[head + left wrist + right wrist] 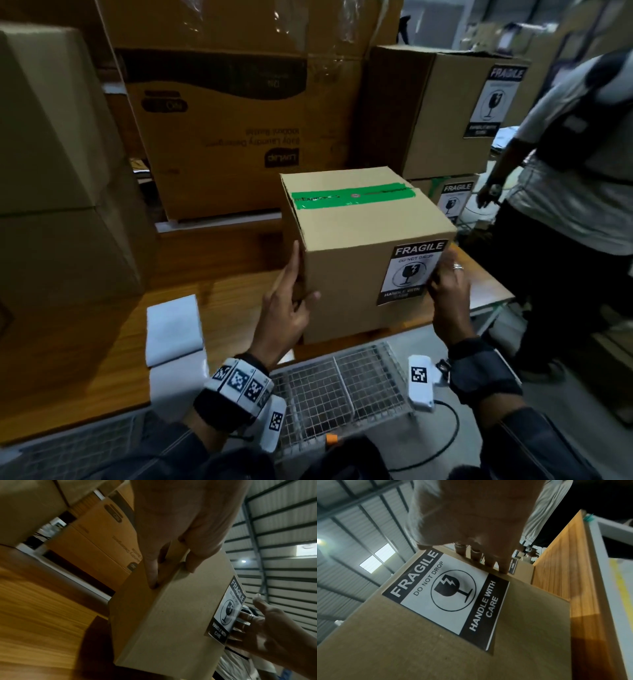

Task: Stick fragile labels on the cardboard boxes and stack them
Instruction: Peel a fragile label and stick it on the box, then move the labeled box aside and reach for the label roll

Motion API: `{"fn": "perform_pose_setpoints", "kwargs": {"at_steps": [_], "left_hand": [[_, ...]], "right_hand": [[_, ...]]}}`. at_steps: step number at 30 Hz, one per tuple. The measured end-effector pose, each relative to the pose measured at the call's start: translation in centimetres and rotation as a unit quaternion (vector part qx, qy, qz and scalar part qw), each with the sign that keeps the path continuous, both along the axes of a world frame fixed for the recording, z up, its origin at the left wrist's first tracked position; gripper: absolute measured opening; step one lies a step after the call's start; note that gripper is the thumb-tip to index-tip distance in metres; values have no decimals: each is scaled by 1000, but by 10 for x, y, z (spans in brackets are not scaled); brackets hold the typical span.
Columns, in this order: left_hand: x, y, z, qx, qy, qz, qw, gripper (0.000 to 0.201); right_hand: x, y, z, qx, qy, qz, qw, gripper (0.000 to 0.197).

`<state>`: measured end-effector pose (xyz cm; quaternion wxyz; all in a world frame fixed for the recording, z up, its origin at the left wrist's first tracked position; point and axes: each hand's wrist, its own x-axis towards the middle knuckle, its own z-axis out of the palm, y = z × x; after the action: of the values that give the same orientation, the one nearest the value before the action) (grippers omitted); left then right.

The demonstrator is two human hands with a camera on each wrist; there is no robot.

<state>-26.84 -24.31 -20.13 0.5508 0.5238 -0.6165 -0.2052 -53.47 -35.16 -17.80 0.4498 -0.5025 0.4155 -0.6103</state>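
A cardboard box (pixel 359 233) sealed with green tape stands at the wooden table's (pixel 222 301) front edge. A black-and-white fragile label (pixel 411 274) is stuck on its near face, close to the right edge. My left hand (pixel 291 301) lies with straight fingers on the box's left face and its thumb over the corner onto the near face. My right hand (pixel 448 284) presses straight fingers flat on the right face beside the label. The left wrist view shows the box (pixel 171 622), the label (pixel 226 612) and both hands. The label (pixel 450 595) fills the right wrist view.
Two boxes (pixel 455 109) with fragile labels are stacked at the back right. A large printed carton (pixel 239 137) stands behind, more cartons (pixel 51 137) on the left. White sheets (pixel 174 329) lie on the table's left. A wire basket (pixel 342 380) sits below. Another person (pixel 575 171) stands at the right.
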Motion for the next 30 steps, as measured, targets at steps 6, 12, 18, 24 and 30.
{"fn": "perform_pose_setpoints", "kwargs": {"at_steps": [6,12,18,24,30], "left_hand": [[-48,-16,0,8,-17,-46,999,93],[-99,-47,2,30,-36,-66,997,97],[-154,-88,5,48,-31,-66,996,97],[-200,-124,2,60,-30,-52,996,95],[-227,-139,-7,61,-25,-14,998,95]], "right_hand": [[-57,2,-5,19,-32,-88,995,82],[-116,-18,-9,40,-44,-128,990,62],[-168,-62,-11,48,-61,-130,988,65],[-204,-115,-16,56,-66,-121,989,75],[-223,-147,-18,53,-35,-87,994,47]]}}
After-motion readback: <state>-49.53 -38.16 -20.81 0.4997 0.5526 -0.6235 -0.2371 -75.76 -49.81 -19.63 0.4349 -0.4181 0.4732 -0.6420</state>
